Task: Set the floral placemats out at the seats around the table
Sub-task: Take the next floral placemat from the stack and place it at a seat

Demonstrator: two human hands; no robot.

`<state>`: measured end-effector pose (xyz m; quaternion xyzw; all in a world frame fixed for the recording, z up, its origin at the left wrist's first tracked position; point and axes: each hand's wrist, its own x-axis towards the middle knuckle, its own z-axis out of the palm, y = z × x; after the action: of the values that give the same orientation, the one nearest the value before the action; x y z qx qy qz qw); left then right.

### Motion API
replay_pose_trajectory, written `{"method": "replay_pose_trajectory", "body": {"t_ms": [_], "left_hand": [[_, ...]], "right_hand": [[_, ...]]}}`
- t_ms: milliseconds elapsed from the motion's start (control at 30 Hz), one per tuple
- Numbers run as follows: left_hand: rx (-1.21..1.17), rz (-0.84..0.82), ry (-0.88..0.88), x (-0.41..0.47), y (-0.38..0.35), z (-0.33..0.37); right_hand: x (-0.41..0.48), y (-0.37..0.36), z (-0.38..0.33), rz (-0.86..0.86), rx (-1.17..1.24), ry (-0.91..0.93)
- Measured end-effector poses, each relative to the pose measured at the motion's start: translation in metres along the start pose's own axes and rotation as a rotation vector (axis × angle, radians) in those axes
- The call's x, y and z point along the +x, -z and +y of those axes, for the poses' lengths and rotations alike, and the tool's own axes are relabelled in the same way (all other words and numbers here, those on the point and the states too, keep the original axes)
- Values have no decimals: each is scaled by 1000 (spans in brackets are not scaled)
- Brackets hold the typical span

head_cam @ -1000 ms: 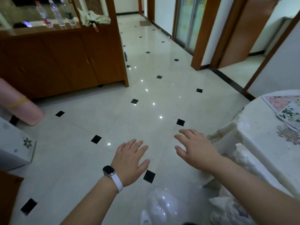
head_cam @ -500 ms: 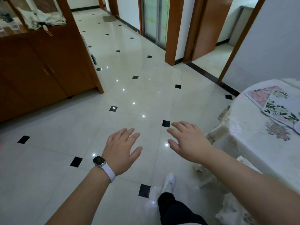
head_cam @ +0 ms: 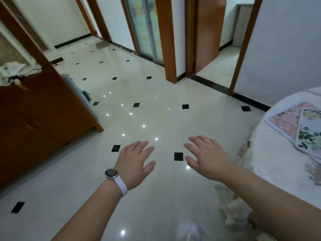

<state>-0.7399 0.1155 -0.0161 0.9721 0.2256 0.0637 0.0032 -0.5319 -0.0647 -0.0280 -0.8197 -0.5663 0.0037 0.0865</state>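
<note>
A round table (head_cam: 278, 164) under a white lace cloth fills the right edge of the view. On it lies a pink floral placemat (head_cam: 284, 120), partly covered by a green-leaf floral placemat (head_cam: 311, 134). My left hand (head_cam: 134, 162), with a white watch on the wrist, hovers palm down over the floor with fingers apart and nothing in it. My right hand (head_cam: 206, 157) is also held out flat and empty, just left of the table's edge and short of the placemats.
A brown wooden cabinet (head_cam: 43, 115) stands at the left with a folded umbrella (head_cam: 15, 72) on top. Glossy white floor tiles with black diamonds (head_cam: 178, 156) stretch ahead. Wooden door frames (head_cam: 171, 49) and an open doorway (head_cam: 224, 54) lie beyond.
The view has swung right: the cabinet has slid to the left and more of the table and placemats shows. Both hands stay held out, open and empty.
</note>
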Motion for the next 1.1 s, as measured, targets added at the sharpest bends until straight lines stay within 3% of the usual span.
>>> {"method": "replay_pose_trajectory", "body": {"t_ms": [667,933,1100], "left_hand": [[-80,16,-603,380,-55,53],[-175,11,-794,542,-70,52],[-219,-53,-919,610,-90,79]], "right_hand": [[106,7,206,-36,28,-621],[189,22,262,-22,16,-894],[196,22,280,10,-35,-1048]]}}
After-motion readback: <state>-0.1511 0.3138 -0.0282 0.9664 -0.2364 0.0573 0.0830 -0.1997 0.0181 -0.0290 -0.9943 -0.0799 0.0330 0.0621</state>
